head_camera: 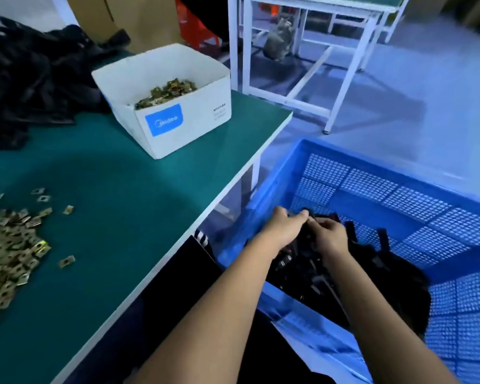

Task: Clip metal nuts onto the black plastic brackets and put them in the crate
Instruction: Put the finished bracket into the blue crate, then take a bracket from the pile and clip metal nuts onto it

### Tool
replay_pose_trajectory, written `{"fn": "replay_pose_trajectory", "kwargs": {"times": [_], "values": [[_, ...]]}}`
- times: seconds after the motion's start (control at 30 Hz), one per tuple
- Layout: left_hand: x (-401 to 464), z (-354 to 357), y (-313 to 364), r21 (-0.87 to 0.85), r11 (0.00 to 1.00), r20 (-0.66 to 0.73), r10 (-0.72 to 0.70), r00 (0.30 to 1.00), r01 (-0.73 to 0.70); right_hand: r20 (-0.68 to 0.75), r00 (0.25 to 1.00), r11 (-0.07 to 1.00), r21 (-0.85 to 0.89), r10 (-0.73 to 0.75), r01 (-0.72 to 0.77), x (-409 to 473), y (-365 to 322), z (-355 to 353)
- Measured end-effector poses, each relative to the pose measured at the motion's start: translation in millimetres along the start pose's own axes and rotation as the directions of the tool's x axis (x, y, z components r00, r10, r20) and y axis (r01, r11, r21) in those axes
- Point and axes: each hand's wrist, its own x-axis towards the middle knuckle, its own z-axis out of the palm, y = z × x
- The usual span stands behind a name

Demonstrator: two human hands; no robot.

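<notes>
Both hands reach over the near rim of the blue mesh crate (372, 156) beside the table. My left hand (284, 227) and my right hand (330, 235) together grip a black plastic bracket (306, 213) just above the heap of black brackets (316, 273) lying in the crate's near corner. Some brackets in the heap show small metal nuts clipped on. Loose metal nuts (9, 250) lie in a pile on the green table (122, 203) at the left. More black brackets (25, 73) are heaped at the table's far left.
A white cardboard box (178, 126) holding more metal nuts stands near the table's far right corner. Behind it a white-framed table (344, 79) stands on the grey floor, with a cat (280, 42) sitting under it. A brown carton is at the back.
</notes>
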Motion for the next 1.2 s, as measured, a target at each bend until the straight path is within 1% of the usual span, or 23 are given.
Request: {"fn": "replay_pose_trajectory", "kwargs": {"times": [0.07, 0.1, 0.13, 0.2, 0.23, 0.27, 0.3, 0.37, 0.4, 0.43, 0.5, 0.57, 0.6, 0.67, 0.7, 0.73, 0.77, 0.83, 0.87, 0.93, 1.0, 1.1, 1.2], "values": [[12, 22, -23, -0.033, 0.998, 0.02, -0.061, 0.998, 0.061, -0.03, 0.994, 0.98, -0.162, 0.107, -0.111, 10, 37, -9], [16, 30, -31, -0.029, 0.996, 0.032, -0.08, 0.996, 0.081, -0.039, 0.99, 0.955, -0.259, 0.137, -0.143, 12, 50, -13], [19, 35, -37, -0.005, 0.996, 0.037, -0.087, 0.996, 0.087, -0.038, 0.987, 0.914, -0.373, 0.154, -0.157, 13, 60, -17], [26, 39, -47, 0.089, 0.994, 0.022, -0.061, 0.998, 0.059, -0.063, 0.981, 0.789, -0.586, 0.183, -0.185, 14, 70, -24], [29, 39, -50, 0.139, 0.99, 0.0, -0.038, 0.999, 0.038, -0.098, 0.977, 0.744, -0.635, 0.191, -0.209, 14, 71, -27], [31, 38, -52, 0.179, 0.984, -0.024, -0.009, 1.0, 0.013, -0.131, 0.975, 0.734, -0.643, 0.178, -0.22, 14, 69, -29], [31, 35, -50, 0.205, 0.978, -0.048, 0.034, 0.998, -0.023, -0.156, 0.979, 0.751, -0.629, 0.131, -0.201, 13, 63, -29], [27, 29, -35, 0.22, 0.966, -0.106, 0.161, 0.981, -0.135, -0.169, 0.985, 0.805, -0.589, -0.037, -0.071, 11, 39, -24], [23, 25, -23, 0.211, 0.954, -0.144, 0.245, 0.959, -0.213, -0.176, 0.975, 0.822, -0.569, -0.135, 0.011, 8, 22, -20], [17, 20, -9, 0.194, 0.934, -0.187, 0.336, 0.923, -0.3, -0.184, 0.955, 0.826, -0.556, -0.231, 0.092, 4, 0, -15], [3, 6, 25, 0.153, 0.855, -0.27, 0.519, 0.811, -0.496, -0.175, 0.899, 0.793, -0.557, -0.401, 0.245, -7, -50, -2], [-19, -16, 60, 0.137, 0.732, -0.365, 0.664, 0.652, -0.668, -0.134, 0.832, 0.737, -0.554, -0.538, 0.387, -22, -100, 11], [-32, -31, 75, 0.137, 0.666, -0.416, 0.71, 0.568, -0.733, -0.108, 0.791, 0.696, -0.556, -0.602, 0.454, -32, -125, 18], [-57, -62, 98, 0.16, 0.554, -0.51, 0.755, 0.412, -0.817, -0.067, 0.693, 0.613, -0.533, -0.718, 0.583, -57, -171, 31], [-69, -80, 105, 0.178, 0.515, -0.555, 0.756, 0.347, -0.839, -0.04, 0.644, 0.578, -0.486, -0.764, 0.656, -72, -191, 41], [-79, -98, 108, 0.185, 0.49, -0.596, 0.745, 0.299, -0.852, -0.009, 0.596, 0.542, -0.43, -0.803, 0.722, -87, -206, 50], [-89, -117, 107, 0.179, 0.48, -0.641, 0.719, 0.268, -0.859, 0.03, 0.546, 0.495, -0.383, -0.837, 0.78, -103, -219, 63], [-106, -153, 99, 0.142, 0.489, -0.731, 0.638, 0.242, -0.861, 0.125, 0.464, 0.403, -0.334, -0.877, 0.852, -131, -235, 91], [-115, -172, 89, 0.136, 0.505, -0.776, 0.589, 0.226, -0.852, 0.194, 0.438, 0.37, -0.305, -0.878, 0.878, -145, -239, 110], [-130, -209, 63, 0.141, 0.566, -0.841, 0.502, 0.204, -0.812, 0.361, 0.412, 0.338, -0.251, -0.837, 0.907, -171, -244, 149], [-143, -242, 31, 0.152, 0.641, -0.888, 0.423, 0.181, -0.752, 0.517, 0.382, 0.301, -0.237, -0.766, 0.924, -192, -244, 187], [-171, -298, -32, 0.19, 0.771, -0.945, 0.312, 0.1, -0.607, 0.677, 0.267, 0.173, -0.205, -0.686, 0.963, -222, -241, 253], [-198, -339, -91, 0.203, 0.89, -0.968, 0.244, 0.051, -0.409, 0.746, 0.154, 0.072, -0.142, -0.648, 0.987, -247, -237, 309]]}}
